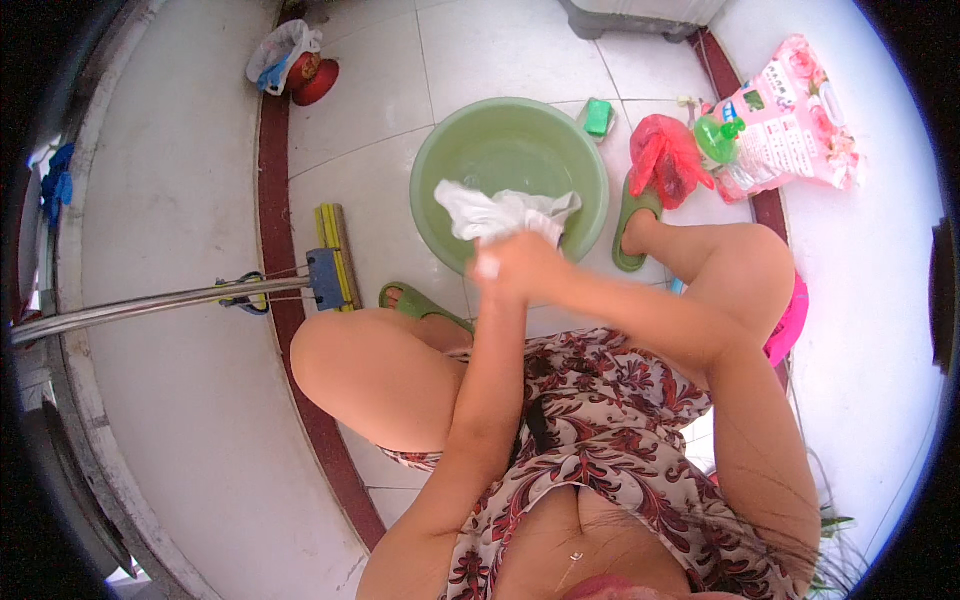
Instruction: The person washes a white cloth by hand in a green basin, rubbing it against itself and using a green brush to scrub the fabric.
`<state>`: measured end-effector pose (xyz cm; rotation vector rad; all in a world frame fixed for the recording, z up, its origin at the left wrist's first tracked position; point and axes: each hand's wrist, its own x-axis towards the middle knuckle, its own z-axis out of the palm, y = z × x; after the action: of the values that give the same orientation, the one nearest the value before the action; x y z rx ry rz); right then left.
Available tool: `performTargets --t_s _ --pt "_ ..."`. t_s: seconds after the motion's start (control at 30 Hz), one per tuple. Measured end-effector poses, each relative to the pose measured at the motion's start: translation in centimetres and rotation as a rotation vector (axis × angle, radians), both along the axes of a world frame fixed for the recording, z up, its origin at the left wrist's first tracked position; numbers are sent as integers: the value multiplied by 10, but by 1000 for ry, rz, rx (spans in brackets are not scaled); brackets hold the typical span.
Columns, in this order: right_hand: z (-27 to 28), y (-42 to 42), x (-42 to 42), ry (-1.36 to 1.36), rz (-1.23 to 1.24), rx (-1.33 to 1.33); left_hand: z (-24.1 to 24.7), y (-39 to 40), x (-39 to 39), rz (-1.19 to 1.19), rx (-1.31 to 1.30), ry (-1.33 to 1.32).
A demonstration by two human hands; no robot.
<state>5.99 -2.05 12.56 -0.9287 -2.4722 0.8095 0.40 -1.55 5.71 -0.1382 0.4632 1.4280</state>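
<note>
A wet-looking white cloth (499, 214) is bunched over the near part of a green plastic basin (424, 180). My right hand (532, 262), blurred, is closed around the cloth at the basin's near rim. Pressed against it, my left hand (487, 281) also grips the cloth, and its fingers are largely hidden. A small white patch shows between the hands; whether it is cloth or suds is unclear. The loose ends of the cloth stick out beyond my fists, above the basin's pale green inside.
A green soap bar (598, 118) lies right of the basin. Beyond my foot sit a red plastic bag (664, 157), a green pump bottle (716, 139) and a pink floral detergent bag (787, 120). A sponge mop (326, 277) extends from the left. A red lined bin (304, 71) stands farther back.
</note>
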Motion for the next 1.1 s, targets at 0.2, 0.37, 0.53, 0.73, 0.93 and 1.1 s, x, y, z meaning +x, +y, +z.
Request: performTargets --t_s 0.2,0.37,0.53,0.73,0.93,1.1 --pt "-32 78 28 -32 -561 145 35 -5 28 -31 -168 -38" --pt "-20 9 1 5 -339 55 -1 -12 -3 -20 153 71" --pt "-42 85 40 -115 -529 136 33 -6 28 8 -69 -71" --pt "-6 66 30 242 -379 -310 22 6 -8 56 -39 273" --pt "14 55 35 -76 -91 -352 -26 4 -35 144 43 255" --pt "-29 77 32 307 -380 -127 8 2 0 104 -11 274"
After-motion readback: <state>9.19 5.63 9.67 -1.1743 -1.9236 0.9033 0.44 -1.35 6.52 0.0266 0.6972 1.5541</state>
